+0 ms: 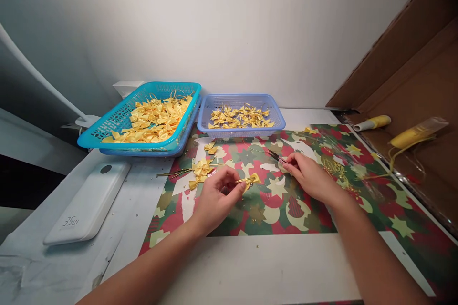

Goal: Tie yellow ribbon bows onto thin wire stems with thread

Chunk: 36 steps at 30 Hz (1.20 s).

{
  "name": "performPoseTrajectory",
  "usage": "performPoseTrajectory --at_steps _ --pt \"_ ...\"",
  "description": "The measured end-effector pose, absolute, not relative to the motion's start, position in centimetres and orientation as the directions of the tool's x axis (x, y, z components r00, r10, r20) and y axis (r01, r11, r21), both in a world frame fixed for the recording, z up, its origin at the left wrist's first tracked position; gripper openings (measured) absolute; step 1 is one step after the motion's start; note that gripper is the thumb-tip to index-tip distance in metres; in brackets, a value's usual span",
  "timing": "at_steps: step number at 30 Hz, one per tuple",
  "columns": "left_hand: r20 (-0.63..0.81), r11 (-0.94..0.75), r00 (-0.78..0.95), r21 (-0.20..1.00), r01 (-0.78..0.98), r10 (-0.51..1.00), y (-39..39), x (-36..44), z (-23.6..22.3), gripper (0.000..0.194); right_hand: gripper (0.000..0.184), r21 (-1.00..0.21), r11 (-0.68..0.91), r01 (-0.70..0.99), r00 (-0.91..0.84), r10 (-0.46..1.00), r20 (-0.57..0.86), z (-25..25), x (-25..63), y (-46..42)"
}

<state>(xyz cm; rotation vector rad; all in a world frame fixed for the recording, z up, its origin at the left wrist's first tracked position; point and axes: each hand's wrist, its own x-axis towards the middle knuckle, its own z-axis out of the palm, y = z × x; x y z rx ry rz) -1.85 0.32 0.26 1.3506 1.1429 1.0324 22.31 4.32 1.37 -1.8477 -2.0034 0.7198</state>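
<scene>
One small yellow ribbon bow [255, 178], glossy and crossed by thin gold cord, is pinched between thumb and forefinger of the left hand [223, 195], above a red, green and cream star-patterned sheet [246, 228]. The remaining left fingers are curled in.

By the right hand [304, 174], a slim dark-tipped metal tool [275, 155] is gripped in closed-up fingers; whether snips or tweezers cannot be told. Its tips are pointed leftward, near the bow but apart from it. Whether its blades are parted is too small to tell.

Loose yellow bows [202, 167] and a bundle of straight gold cords [175, 172] are noted just beyond the left hand. More bows are held in a turquoise plastic basket [143, 146] and a periwinkle plastic basket [241, 129] behind.

Handling, as judged: the bow is best gripped at its knot, so that the loops are not crushed. Cord ends should be drawn clear of the ribbon before tips are brought close. Gold scraps [334, 171] at right are best avoided.
</scene>
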Motion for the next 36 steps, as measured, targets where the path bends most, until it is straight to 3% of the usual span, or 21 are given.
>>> performPoseTrajectory --at_steps 5,8,13,18,36 --pt "-0.016 0.002 0.121 0.994 0.113 0.993 0.4 -1.8 0.3 0.016 0.032 -0.805 0.07 0.589 -0.258 0.96 -0.106 3.7 22.2 2.9" --pt "-0.016 0.003 0.102 0.992 0.128 0.995 0.5 -1.9 0.1 0.017 0.033 -0.846 0.076 0.527 -0.248 0.967 -0.067 4.9 22.6 2.3" --pt "-0.009 -0.005 0.117 0.993 0.12 0.993 0.5 -1.8 -0.2 0.018 0.031 -0.825 0.07 0.561 -0.461 0.854 -0.241 5.1 21.3 1.3" --pt "0.04 -0.057 0.119 0.987 0.148 0.992 0.3 -1.8 -0.1 0.015 0.035 -0.668 0.254 0.7 -0.379 0.924 -0.045 3.8 18.8 0.8" --pt "0.116 -0.145 0.116 0.947 0.285 0.986 0.2 -1.8 -0.2 0.01 0.044 -0.56 0.266 0.785 -0.333 0.943 -0.02 3.6 18.3 0.6"
